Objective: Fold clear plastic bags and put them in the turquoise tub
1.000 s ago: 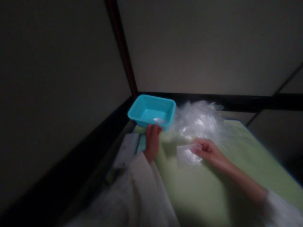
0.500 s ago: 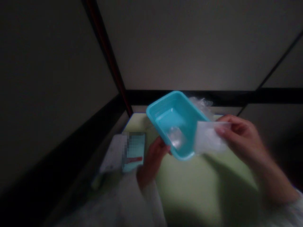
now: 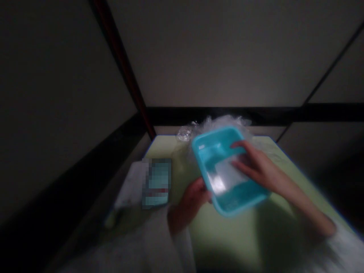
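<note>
Two hands at work over a pale green tabletop (image 3: 256, 231), dim light, picture blurred. Left hand (image 3: 190, 203) comes up from a white sleeve (image 3: 170, 250) and grips the near left corner of a turquoise tub (image 3: 240, 197); its fingers (image 3: 202, 186) are curled tight around the rim, thumb side up, the rest hidden beneath. The tub is tilted, open side turned toward the camera, near end raised off the tabletop with a shadow under it. Right hand (image 3: 256, 168) reaches in over the tub's right wall. Its fingers (image 3: 241, 148) are stretched long and loosely spread, lying on a clear plastic bag (image 3: 224, 176) that sits flat on the tub's floor. The blur hides whether the thumb pinches the bag or the fingers only rest on it. Just behind the tub, against the dark rail at the far edge, lies a heap of clear plastic (image 3: 218, 123), crumpled and shiny, with a small loose wad at its left end. To the left of the left hand, a small turquoise card (image 3: 156, 182) rests on a white cloth (image 3: 129, 187) at the tabletop's left edge, well apart from the tub.
</note>
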